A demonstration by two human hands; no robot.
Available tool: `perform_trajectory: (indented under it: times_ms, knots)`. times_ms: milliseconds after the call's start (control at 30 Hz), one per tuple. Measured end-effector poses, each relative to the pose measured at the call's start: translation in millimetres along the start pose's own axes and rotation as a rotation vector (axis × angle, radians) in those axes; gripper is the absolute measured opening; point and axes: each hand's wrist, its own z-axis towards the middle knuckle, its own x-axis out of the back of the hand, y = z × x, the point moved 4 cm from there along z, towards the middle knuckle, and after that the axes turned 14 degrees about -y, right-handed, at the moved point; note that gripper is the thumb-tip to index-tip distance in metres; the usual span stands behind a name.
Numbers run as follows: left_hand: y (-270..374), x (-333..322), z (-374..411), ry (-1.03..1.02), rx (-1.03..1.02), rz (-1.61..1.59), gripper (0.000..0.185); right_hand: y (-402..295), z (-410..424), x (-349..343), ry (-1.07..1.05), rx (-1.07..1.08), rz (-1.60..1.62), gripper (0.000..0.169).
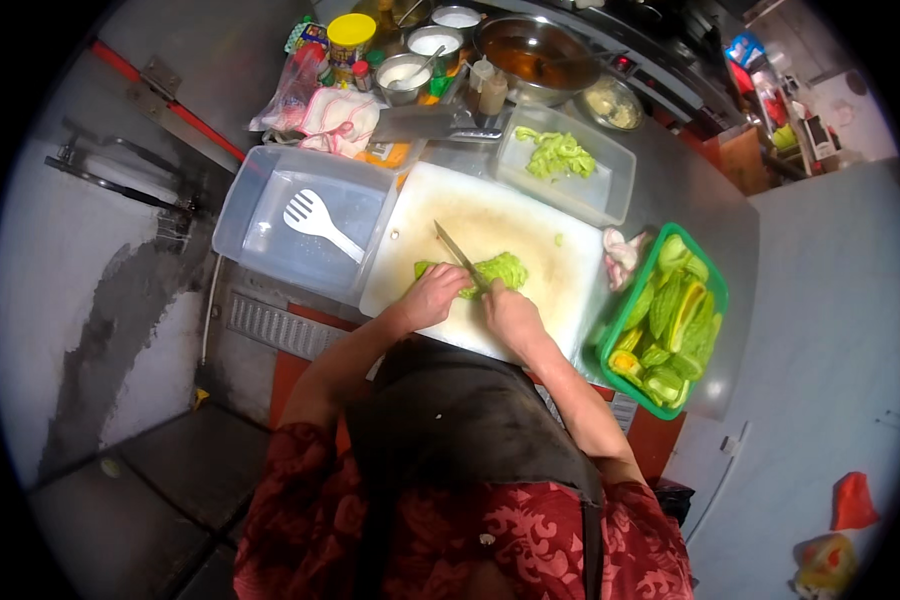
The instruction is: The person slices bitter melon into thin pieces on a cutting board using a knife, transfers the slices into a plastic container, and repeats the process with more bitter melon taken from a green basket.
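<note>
A kitchen knife (459,252) is in my right hand (511,315), its blade slanting up and left over the white cutting board (450,195). My left hand (436,294) presses on a piece of green vegetable (422,268) just left of the blade; its fingers hide most of that piece. Right of the blade lies a heap of thin green slices (504,271), and a small scrap (559,239) sits farther right on the board. Halved green gourds (671,307) fill a green plastic basket (616,330) at the right. Sliced greens (559,154) lie in a clear plastic container (615,191) behind the board.
To the left, a clear plastic tub (270,262) holds a white slotted turner (321,223). A cleaver (420,124) and cloths (337,116) lie behind it. Farther back stand steel bowls (435,41), squeeze bottles (491,94) and a large bowl of brown liquid (536,56). Another cloth (621,255) touches the board's right side.
</note>
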Motion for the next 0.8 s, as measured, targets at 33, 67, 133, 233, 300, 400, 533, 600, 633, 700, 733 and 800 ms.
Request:
perform_trajectory:
  times_ms: [33,67,133,233,300,400,533,600,633,700,733,800]
  knots:
    - [-4.4,-4.5,-1.4,-0.002,0.005,-0.017,0.030,-4.3,-3.8,-2.1,0.026,0.015,0.024,0.022]
    - [-8.6,-8.2,-3.6,-0.004,0.009,-0.034,0.031,-6.4,-6.3,-2.7,0.052,0.029,0.049,0.022]
    - [-9.4,-5.9,-2.9,-0.009,-0.014,-0.006,0.030,8.7,0.9,-10.1,-0.010,-0.026,0.078,0.024]
    - [-6.1,-1.2,0.6,-0.017,-0.008,0.026,0.030,25.5,5.0,-1.6,-0.030,-0.009,0.099,0.026]
    - [-4.6,-2.3,7.4,-0.023,-0.008,0.023,0.030,39.3,-0.1,7.6,0.002,-0.034,0.113,0.026]
    - [4.3,-13.3,29.6,-0.026,-0.026,-0.014,0.031,59.2,-15.2,19.3,0.134,-0.106,0.188,0.026]
    - [15.1,-14.0,41.9,-0.018,-0.024,-0.049,0.034,39.9,-29.7,26.2,0.134,-0.003,-0.027,0.025]
    - [16.3,-12.1,43.0,-0.032,-0.031,-0.054,0.036,41.5,-24.2,12.3,0.138,0.026,-0.035,0.025]
    - [16.3,-9.7,42.8,-0.046,-0.041,-0.055,0.036,42.8,-21.8,6.8,0.142,0.038,-0.039,0.024]
    - [15.4,-7.8,42.5,-0.058,-0.057,-0.059,0.037,42.5,-14.0,7.7,0.063,-0.041,-0.062,0.021]
    - [13.2,-7.6,40.4,-0.058,-0.058,-0.059,0.038,32.3,-12.8,18.1,0.027,-0.065,-0.061,0.019]
    - [9.9,-9.1,36.9,-0.058,-0.051,-0.055,0.038,23.3,-14.4,23.4,0.047,-0.035,-0.040,0.018]
